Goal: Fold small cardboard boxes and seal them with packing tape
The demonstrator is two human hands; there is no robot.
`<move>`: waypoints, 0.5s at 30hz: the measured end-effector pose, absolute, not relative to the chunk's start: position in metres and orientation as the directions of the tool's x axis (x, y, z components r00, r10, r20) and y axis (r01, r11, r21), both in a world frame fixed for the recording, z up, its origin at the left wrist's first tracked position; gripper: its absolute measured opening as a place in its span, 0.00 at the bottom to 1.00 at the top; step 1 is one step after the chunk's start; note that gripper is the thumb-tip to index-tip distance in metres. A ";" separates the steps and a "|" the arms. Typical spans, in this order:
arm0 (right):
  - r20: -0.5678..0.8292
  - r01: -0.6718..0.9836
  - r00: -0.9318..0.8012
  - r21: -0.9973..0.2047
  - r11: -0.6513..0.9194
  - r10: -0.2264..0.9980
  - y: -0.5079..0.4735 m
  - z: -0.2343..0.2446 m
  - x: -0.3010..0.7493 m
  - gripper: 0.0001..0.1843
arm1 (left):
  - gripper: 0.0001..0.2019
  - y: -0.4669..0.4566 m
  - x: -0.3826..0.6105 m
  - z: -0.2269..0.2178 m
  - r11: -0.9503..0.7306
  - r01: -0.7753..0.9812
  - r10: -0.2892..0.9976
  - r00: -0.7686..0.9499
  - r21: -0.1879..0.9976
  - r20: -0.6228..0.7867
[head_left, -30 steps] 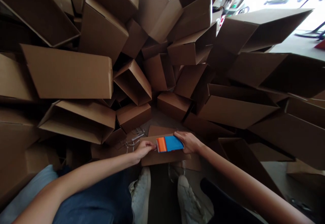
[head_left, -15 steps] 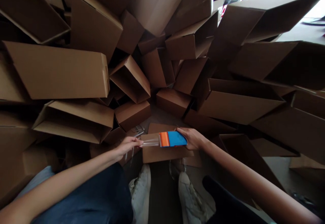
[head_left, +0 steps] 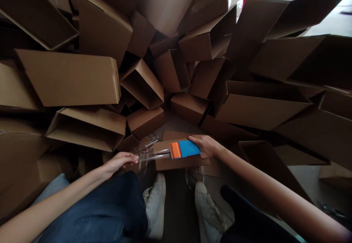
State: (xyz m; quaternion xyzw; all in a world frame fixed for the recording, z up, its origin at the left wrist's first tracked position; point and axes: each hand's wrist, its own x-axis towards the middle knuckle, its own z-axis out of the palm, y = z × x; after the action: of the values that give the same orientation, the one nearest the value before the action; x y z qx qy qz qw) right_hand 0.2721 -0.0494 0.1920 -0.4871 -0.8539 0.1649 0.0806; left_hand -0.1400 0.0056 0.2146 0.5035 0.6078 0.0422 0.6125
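Observation:
My right hand point(head_left: 206, 146) is closed around the blue and orange tape dispenser point(head_left: 189, 149), above a small cardboard box point(head_left: 176, 165) lying on the floor between my feet. A strip of clear packing tape point(head_left: 155, 155) runs taut from the dispenser's orange end to the left. My left hand point(head_left: 122, 161) pinches the free end of that tape between thumb and fingers. The tape passes over the left part of the box; whether it touches the cardboard I cannot tell. The dispenser's inside and tape roll are hidden.
Cardboard boxes are heaped all round, among them an open one point(head_left: 85, 131) on the left and another point(head_left: 264, 107) on the right. Crumpled clear tape scraps point(head_left: 150, 143) lie left of the small box. My white shoes point(head_left: 156, 206) stand close in front of it.
My left hand has moved left and slightly down, so the stretch of tape is longer. The dispenser in my right hand has shifted a little left and tilted slightly.

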 end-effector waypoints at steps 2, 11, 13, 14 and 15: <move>-0.026 0.822 -0.482 -0.359 0.442 0.876 -0.052 0.199 0.278 0.18 | 0.23 0.007 -0.132 0.219 0.482 0.557 0.662 0.274 0.676 -0.697; 0.131 0.843 -0.409 -0.326 0.428 0.903 -0.066 0.261 0.306 0.21 | 0.19 0.023 -0.098 0.279 0.332 0.531 0.743 0.362 0.780 -0.563; 0.186 0.850 -0.405 -0.285 0.443 0.895 -0.071 0.281 0.307 0.25 | 0.18 0.022 -0.097 0.295 0.293 0.538 0.776 0.350 0.791 -0.525; 0.209 0.851 -0.410 -0.264 0.455 0.888 -0.074 0.289 0.308 0.27 | 0.18 0.021 -0.099 0.302 0.269 0.549 0.791 0.343 0.791 -0.507; 0.228 0.850 -0.419 -0.241 0.468 0.879 -0.077 0.296 0.310 0.29 | 0.17 0.021 -0.103 0.308 0.250 0.559 0.802 0.338 0.790 -0.493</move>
State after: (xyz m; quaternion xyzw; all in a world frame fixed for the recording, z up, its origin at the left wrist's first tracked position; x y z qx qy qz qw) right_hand 0.3105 -0.0770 0.2958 -0.5137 -0.8413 0.0443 0.1625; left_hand -0.1032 0.0207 0.3081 0.6024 0.5649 0.1096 0.5531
